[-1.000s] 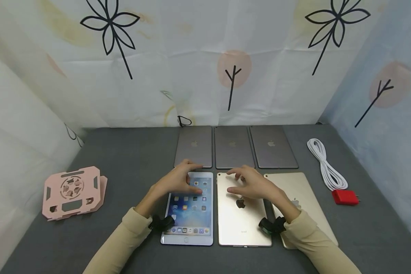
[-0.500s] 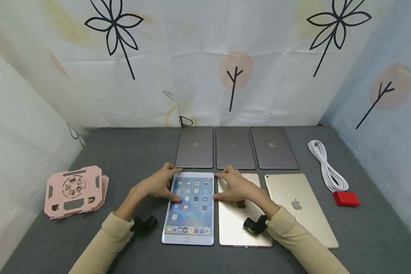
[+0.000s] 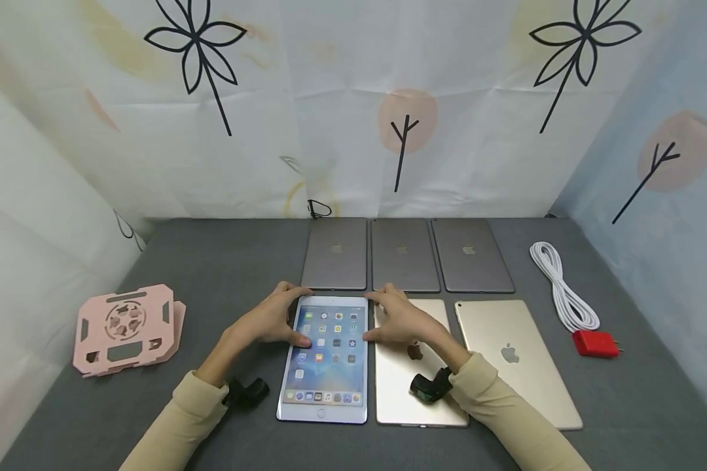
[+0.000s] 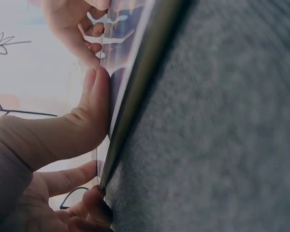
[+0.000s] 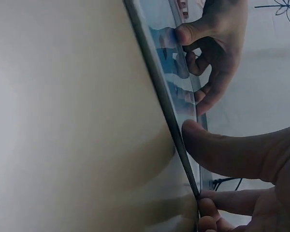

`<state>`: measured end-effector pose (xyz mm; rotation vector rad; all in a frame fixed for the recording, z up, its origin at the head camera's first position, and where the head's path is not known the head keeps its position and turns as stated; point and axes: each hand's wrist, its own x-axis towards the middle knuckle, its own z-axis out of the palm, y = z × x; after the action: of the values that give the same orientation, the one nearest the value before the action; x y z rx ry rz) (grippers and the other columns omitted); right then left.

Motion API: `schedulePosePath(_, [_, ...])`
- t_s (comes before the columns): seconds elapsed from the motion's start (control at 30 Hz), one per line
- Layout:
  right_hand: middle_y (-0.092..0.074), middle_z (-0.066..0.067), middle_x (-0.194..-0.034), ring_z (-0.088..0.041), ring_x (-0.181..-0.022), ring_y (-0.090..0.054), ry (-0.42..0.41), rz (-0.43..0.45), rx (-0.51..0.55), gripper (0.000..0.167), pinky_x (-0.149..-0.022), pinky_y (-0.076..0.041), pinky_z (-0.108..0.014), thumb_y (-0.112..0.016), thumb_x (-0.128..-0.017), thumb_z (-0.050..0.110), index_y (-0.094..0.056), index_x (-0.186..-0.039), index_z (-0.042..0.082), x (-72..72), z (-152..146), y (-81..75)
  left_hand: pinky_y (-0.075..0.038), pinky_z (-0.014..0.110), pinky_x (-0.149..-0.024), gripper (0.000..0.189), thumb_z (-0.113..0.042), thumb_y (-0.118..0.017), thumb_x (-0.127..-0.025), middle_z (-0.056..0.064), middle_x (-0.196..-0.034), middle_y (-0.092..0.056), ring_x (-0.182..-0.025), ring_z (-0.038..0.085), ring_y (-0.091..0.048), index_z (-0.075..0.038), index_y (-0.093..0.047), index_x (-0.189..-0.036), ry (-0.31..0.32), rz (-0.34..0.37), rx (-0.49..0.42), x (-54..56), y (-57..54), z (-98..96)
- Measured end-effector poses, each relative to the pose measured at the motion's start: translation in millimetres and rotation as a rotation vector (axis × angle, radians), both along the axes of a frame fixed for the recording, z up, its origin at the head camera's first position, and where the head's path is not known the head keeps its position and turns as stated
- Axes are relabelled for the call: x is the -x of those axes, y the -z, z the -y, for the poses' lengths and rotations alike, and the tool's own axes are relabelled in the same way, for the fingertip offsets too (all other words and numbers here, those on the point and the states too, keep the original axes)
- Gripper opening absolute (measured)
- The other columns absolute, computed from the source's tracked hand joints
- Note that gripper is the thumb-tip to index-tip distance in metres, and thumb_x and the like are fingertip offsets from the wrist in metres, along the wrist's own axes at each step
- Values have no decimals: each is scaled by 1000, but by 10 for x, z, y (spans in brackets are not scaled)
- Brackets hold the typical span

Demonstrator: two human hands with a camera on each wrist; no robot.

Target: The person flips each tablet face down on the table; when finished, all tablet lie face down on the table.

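Note:
A white-framed tablet (image 3: 332, 379) lies face up on the grey table, its screen lit with app icons. My left hand (image 3: 265, 320) holds its upper left, thumb on the screen's side and fingers at the top edge. At the upper right, my right hand (image 3: 402, 319) grips the same tablet, thumb at the side edge and fingertips at the top corner. In the left wrist view the left thumb (image 4: 94, 106) lies over the tablet's rim (image 4: 130, 92). The right wrist view has the right thumb (image 5: 203, 142) on the border. Beneath the right forearm rests a gold tablet (image 3: 391, 392), back up.
Another gold tablet (image 3: 515, 333) lies to the right. Three grey tablets (image 3: 337, 258) form a row behind. A folded pink stand (image 3: 126, 322) is at left. At right are a coiled white cable (image 3: 564, 297) and a red plug adapter (image 3: 595, 343). Curtains surround the table.
Both hands have shifted left. The left hand went to the white tablet's upper left, and the right hand came off the gold tablet onto the white one's right edge. The tablets stayed put.

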<state>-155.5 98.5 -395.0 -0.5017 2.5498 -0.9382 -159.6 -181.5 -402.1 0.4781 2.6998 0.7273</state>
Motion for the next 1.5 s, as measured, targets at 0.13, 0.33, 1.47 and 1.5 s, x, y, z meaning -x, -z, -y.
schedulePosePath(0.13, [-51, -13, -120, -27, -112, -40, 61, 150, 126, 70, -97, -38, -41, -82, -84, 8, -52, -146, -2, 64, -10, 5, -44, 33, -73, 93, -27, -96, -70, 26, -141, -43, -84, 21, -51, -5, -49, -148, -20, -1, 0, -14, 4, -5])
schedulePosePath(0.33, [-44, -10, -103, -22, -94, -39, 98, 303, 301, 61, -78, -34, -31, -72, -87, -4, -50, -144, -10, 156, -24, 9, -45, 32, -72, 93, -25, -96, -71, 27, -142, -43, -84, 21, -52, -4, -49, -148, -30, 5, -8, -20, -2, -21])
schedulePosePath(1.47, [-64, -23, -136, -7, -96, -66, 152, 390, 711, 64, -92, -49, -29, -60, -101, 6, -29, -157, -2, 54, -209, -171, -40, 19, -62, 93, -28, -92, -77, 24, -132, -49, -73, 11, -49, 3, -44, -150, 66, 3, -129, 12, 21, -240])
schedulePosePath(1.5, [-68, -17, -132, -6, -95, -66, 158, 389, 724, 64, -90, -49, -28, -60, -101, 6, -30, -157, -1, 57, -221, -174, -40, 19, -61, 92, -28, -91, -77, 24, -132, -49, -73, 11, -50, 4, -44, -150, 72, 0, -133, 14, 25, -264])
